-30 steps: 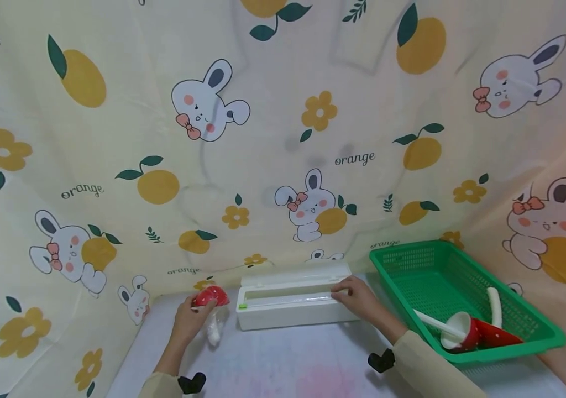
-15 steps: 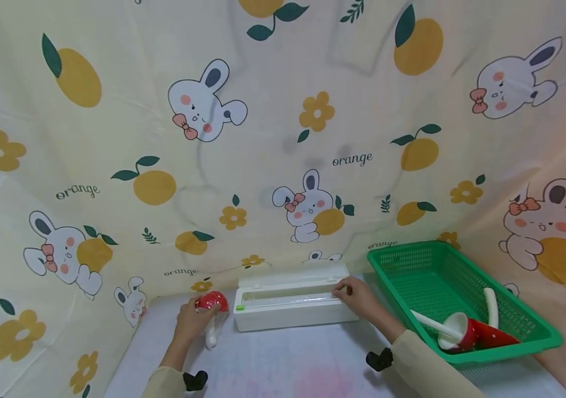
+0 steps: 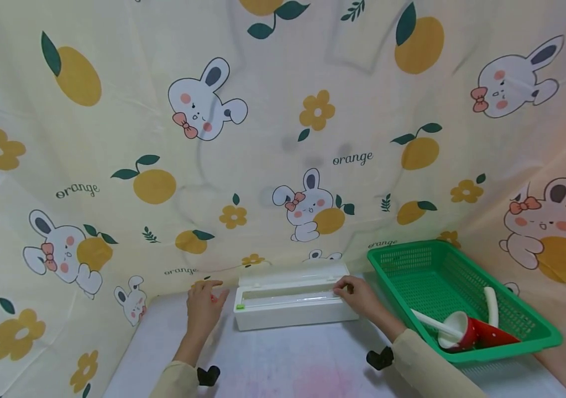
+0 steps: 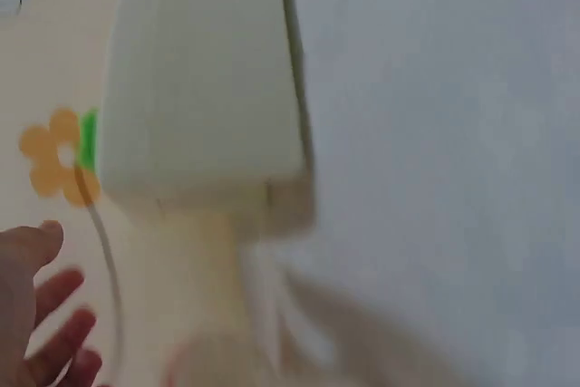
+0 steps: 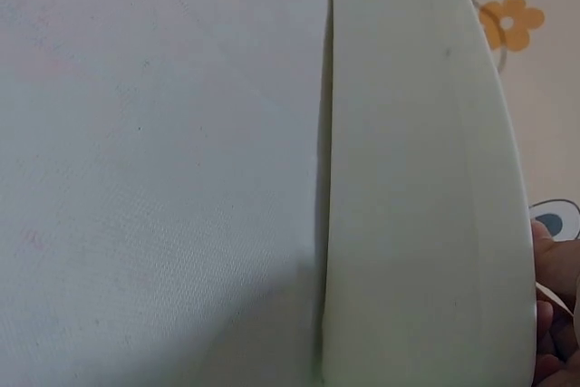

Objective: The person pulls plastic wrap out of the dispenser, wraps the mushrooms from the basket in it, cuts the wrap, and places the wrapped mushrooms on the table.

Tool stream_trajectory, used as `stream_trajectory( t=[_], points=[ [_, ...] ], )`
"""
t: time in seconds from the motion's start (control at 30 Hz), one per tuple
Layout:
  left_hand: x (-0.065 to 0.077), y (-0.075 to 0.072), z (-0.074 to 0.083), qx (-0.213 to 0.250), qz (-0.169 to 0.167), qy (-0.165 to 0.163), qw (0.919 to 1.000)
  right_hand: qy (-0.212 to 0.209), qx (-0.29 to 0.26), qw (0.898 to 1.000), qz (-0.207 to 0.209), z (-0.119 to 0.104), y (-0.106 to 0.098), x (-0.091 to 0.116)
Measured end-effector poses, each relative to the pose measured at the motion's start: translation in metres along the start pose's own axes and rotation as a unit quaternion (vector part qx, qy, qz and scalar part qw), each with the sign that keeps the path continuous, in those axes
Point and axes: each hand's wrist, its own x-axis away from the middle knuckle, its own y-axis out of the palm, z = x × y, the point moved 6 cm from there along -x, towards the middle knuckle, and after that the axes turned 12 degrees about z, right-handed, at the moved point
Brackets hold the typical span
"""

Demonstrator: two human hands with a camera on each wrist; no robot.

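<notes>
1. The left hand (image 3: 203,309) is released, its fingers apart, near the left end of the white cling-film dispenser (image 3: 295,317).
2. A red object (image 3: 214,298) is mostly hidden behind this hand.
3. The right hand (image 3: 357,297) touches the dispenser's right end, fingers curled; what they pinch, I cannot tell.

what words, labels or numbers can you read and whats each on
"orange": patterned cloth, right of centre
"orange": same cloth, far left
"orange": same cloth, low, left of the white box
"orange": same cloth, just above the green basket
Tiny mark at the top edge: cut off, unreadable
No other readable text
</notes>
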Motion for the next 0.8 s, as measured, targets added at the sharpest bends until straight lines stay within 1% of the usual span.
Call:
stream_trajectory(
  t=[0.07, 0.13, 0.23, 0.37, 0.5, 0.57, 0.63, 0.8],
  points=[
    [0.002, 0.005, 0.015, 0.005, -0.021, 0.023, 0.9995, 0.001, 0.001, 1.0, 0.001, 0.001, -0.001, 0.0],
    [0.005, 0.012, 0.027, 0.003, -0.048, 0.037, 0.9982, 0.006, 0.002, 1.0, 0.003, 0.002, -0.001, -0.001],
    [0.01, 0.022, 0.038, 0.007, -0.079, 0.049, 0.9957, 0.005, 0.002, 1.0, 0.007, 0.003, -0.001, -0.002],
    [0.014, 0.032, 0.045, -0.005, -0.094, 0.061, 0.9937, 0.003, 0.003, 1.0, 0.012, 0.004, 0.001, -0.002],
    [0.016, 0.039, 0.047, -0.033, -0.11, 0.051, 0.9921, 0.011, 0.002, 1.0, 0.013, 0.007, 0.003, -0.002],
    [0.016, 0.041, 0.05, -0.035, -0.119, 0.039, 0.9916, 0.016, 0.001, 1.0, 0.014, 0.007, 0.003, -0.001],
    [0.017, 0.04, 0.053, -0.036, -0.125, 0.034, 0.991, 0.021, 0.002, 1.0, 0.016, 0.007, 0.003, -0.001],
    [0.015, 0.04, 0.059, -0.041, -0.12, 0.032, 0.9915, 0.033, 0.0, 0.999, 0.027, 0.005, 0.002, -0.002]
  ],
)
